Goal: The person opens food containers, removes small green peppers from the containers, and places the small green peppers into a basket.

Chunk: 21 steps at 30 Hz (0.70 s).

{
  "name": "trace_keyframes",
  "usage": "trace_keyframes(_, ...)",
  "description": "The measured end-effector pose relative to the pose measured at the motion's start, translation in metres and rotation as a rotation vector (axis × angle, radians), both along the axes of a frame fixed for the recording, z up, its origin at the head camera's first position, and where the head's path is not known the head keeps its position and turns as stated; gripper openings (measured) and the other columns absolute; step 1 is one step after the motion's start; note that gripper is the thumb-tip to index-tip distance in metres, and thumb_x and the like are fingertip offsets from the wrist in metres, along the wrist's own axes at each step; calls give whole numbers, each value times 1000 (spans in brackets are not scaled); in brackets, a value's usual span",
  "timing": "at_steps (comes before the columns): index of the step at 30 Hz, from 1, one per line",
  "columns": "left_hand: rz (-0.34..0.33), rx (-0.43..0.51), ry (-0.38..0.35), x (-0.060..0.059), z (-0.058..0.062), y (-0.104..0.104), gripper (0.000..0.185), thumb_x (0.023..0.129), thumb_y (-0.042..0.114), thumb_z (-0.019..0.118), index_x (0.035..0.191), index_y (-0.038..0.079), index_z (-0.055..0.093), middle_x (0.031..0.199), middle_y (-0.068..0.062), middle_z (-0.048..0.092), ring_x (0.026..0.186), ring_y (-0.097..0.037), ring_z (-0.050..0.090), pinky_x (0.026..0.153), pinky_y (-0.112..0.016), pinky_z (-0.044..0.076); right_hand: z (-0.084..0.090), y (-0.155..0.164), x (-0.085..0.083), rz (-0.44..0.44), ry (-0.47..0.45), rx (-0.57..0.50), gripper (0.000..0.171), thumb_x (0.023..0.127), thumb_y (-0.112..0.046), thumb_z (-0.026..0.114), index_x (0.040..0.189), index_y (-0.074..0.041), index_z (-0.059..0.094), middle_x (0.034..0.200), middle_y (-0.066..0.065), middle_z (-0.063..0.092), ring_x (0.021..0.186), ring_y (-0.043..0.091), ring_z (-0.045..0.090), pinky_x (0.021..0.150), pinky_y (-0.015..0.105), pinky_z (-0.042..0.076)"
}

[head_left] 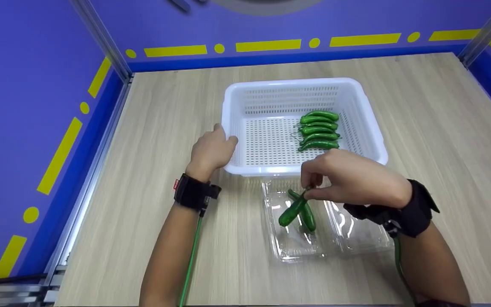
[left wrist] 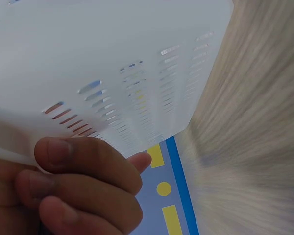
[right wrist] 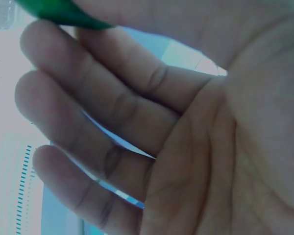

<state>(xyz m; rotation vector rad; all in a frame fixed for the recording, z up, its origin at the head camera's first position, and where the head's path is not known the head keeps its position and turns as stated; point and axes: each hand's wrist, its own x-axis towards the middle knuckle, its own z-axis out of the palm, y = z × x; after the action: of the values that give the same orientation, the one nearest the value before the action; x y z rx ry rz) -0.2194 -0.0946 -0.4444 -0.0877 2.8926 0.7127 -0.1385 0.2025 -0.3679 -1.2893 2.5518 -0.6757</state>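
My right hand (head_left: 352, 181) pinches a green chili pepper (head_left: 291, 213) by its stem end between thumb and fingertips. This pepper hangs over a clear plastic clamshell box (head_left: 287, 252), crossing in front of another green pepper (head_left: 308, 218) that lies in the box's left half. In the right wrist view, only part of the pinched pepper (right wrist: 63, 13) shows at the top. My left hand (head_left: 212, 149) grips the left rim of a white perforated basket (head_left: 267, 170), its fingers (left wrist: 88, 161) curled against the outer wall. Several green peppers (head_left: 320, 135) lie in a column on the basket's right side.
The clamshell's right half (head_left: 362, 234) lies spread open beside the left one, partly under my right wrist. Behind the wooden tabletop (head_left: 164, 128) stands a blue wall (head_left: 271, 30) with yellow marks. Metal rails edge the table's left side.
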Motion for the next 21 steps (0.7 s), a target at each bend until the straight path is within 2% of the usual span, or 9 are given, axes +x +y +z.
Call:
trace_keyframes(4,-3,6,-5,0,0,0,60,101,40,43,140,-6,46,101,-19,67,81,-29,66,63,-41,50,1,4,-5,1,13,-75,11,90,-24,79,88,-27,68,84,-21,67,81,-1,64,75,25,55)
trace_keyframes(10,-6,12,2,-1,-3,-1,62,100,41,42,140,-6,45,98,-17,67,79,-28,66,60,-39,48,1,11,-12,-10,106,-220,11,90,-18,79,91,-22,70,87,-18,67,81,1,63,76,22,52)
trace_keyframes(21,-1,12,9,-1,-4,-1,61,101,40,44,140,-6,46,101,-17,67,82,-29,66,66,-42,50,4,19,-18,-137,166,-384,15,86,-11,82,93,-19,71,88,-14,70,78,5,61,71,16,48)
